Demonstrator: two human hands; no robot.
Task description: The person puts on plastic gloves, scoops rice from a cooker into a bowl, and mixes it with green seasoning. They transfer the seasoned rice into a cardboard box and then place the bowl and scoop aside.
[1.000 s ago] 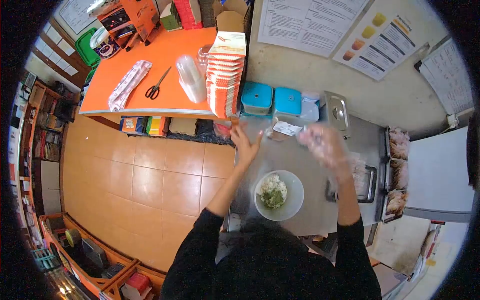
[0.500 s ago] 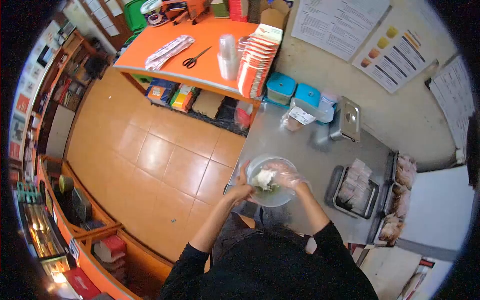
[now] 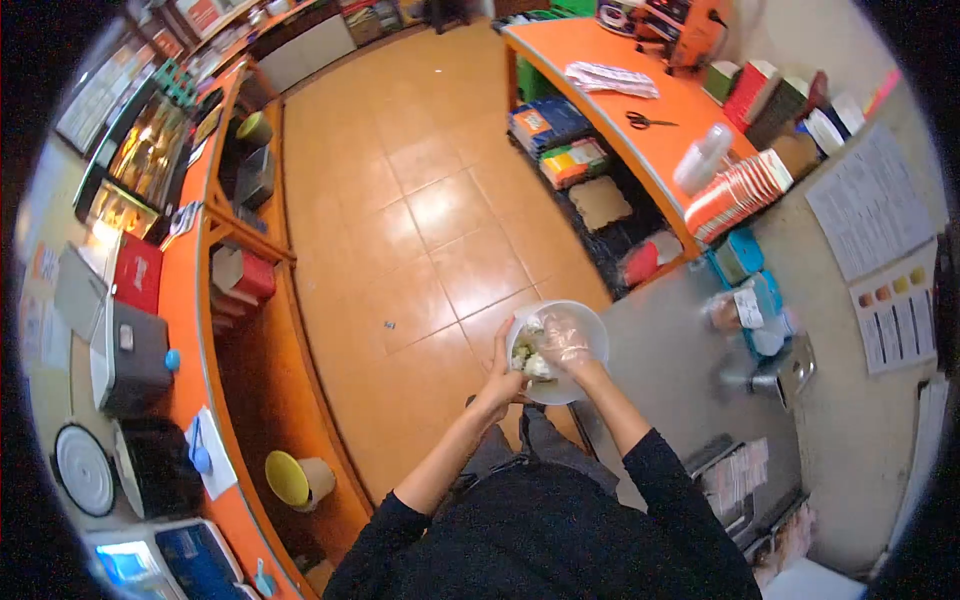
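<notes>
- Translucent bowl [image 3: 592,335]: one, just right of and below frame centre; contains white-and-green food mix [image 3: 533,355].
- Left hand [image 3: 504,380]: bare, gripping the bowl's left side.
- Right hand [image 3: 567,345]: in clear plastic glove [image 3: 560,328], inside the bowl; finger closure cannot be told.
- Scissors [image 3: 638,120]: black-handled, upper right, on orange table [image 3: 580,43].

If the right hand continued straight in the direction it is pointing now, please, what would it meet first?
Most likely the food or the far inner wall of the bowl. The right hand is inside the bowl; depth is unclear, and its fingers may already touch the food.
</notes>
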